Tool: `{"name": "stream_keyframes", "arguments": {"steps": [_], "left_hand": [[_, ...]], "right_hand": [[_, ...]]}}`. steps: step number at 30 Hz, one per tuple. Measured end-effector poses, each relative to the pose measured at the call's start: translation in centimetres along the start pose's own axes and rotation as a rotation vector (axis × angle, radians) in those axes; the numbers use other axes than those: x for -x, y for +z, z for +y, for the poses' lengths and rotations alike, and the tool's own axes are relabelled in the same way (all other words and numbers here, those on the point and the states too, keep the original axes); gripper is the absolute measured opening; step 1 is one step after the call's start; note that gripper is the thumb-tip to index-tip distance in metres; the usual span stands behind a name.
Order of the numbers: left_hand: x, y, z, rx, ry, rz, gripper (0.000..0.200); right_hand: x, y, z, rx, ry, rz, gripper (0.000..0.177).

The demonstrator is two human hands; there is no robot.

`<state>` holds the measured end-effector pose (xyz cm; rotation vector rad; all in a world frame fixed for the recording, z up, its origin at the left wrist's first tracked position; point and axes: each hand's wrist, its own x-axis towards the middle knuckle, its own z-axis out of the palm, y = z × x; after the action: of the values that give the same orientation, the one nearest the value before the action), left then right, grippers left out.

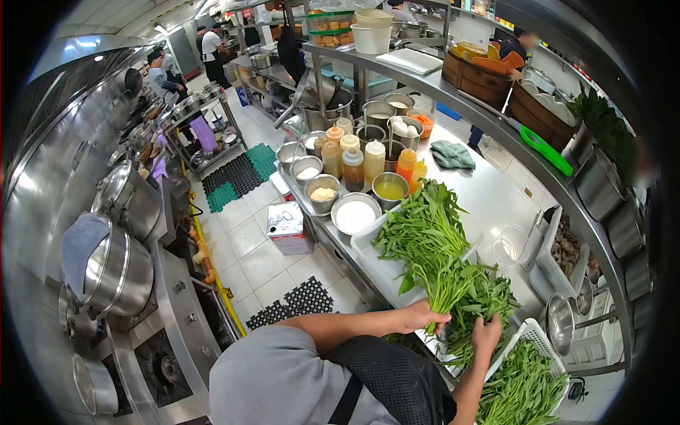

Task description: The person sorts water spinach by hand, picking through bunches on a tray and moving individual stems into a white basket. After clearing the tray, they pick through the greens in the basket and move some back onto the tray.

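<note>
My left hand [423,316] is closed round the stem ends of a bunch of leafy greens [450,280], long-stemmed with narrow leaves like water spinach. To its right, my right hand [487,334] is closed at the edge of a second leafy heap [489,297], with fingers pinched on some of its greens. More greens [425,219] lie beyond my hands on a white cutting board [365,244]. Below my right hand, a white perforated basket [544,333] holds loose greens.
Squeeze bottles [374,159], a bowl of white powder [354,214] and several metal containers line the counter's left side. A raised steel shelf [418,71] curves along the right. Stove burners [164,365] and large pots [120,265] stand at left. Other people [212,46] work far back.
</note>
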<state>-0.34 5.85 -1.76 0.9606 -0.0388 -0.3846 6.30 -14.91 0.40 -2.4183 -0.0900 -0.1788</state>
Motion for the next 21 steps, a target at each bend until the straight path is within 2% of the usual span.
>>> {"name": "stream_keyframes", "arguments": {"steps": [3, 6, 7, 9, 10, 11, 13, 15, 17, 21], "left_hand": [[-0.8, -0.1, -0.4, 0.002, -0.015, -0.031, 0.013], [-1.0, 0.0, -0.4, -0.017, -0.036, -0.025, 0.012], [-1.1, 0.0, -0.3, -0.017, -0.035, -0.026, 0.012], [-1.3, 0.0, -0.3, -0.01, -0.038, -0.017, 0.013], [-1.5, 0.0, -0.6, -0.01, -0.05, -0.026, 0.013], [-1.6, -0.2, -0.7, -0.015, -0.053, 0.0, 0.014], [-1.9, -0.7, -0.7, -0.026, -0.066, 0.008, 0.015], [-2.1, -0.9, -1.1, -0.185, 0.022, -0.031, 0.019], [-2.8, -1.6, -2.6, -0.172, -0.144, 0.06, 0.024], [-1.9, -0.4, -1.0, -0.092, -0.133, 0.056, 0.025]], "right_hand": [[0.3, -2.0, -0.8, -0.06, 0.045, 0.03, 0.021], [0.3, -3.1, -0.8, -0.392, 0.045, 0.074, 0.015], [0.2, -3.2, -0.1, -0.391, 0.044, 0.075, 0.015], [0.4, -4.8, -0.1, -0.514, -0.047, 0.255, 0.013], [0.7, -6.7, -1.3, -0.544, -0.012, 0.275, 0.013], [0.6, -7.1, -1.8, -0.6, -0.109, 0.35, 0.015], [0.3, -8.1, -3.1, -0.725, -0.167, 0.379, 0.015], [0.4, -9.0, -4.2, -0.664, -0.102, 0.455, 0.016], [-0.1, -10.0, -3.0, -0.668, -0.074, 0.374, 0.015], [0.4, -10.7, -4.7, -0.818, -0.177, 0.419, 0.008]]}}
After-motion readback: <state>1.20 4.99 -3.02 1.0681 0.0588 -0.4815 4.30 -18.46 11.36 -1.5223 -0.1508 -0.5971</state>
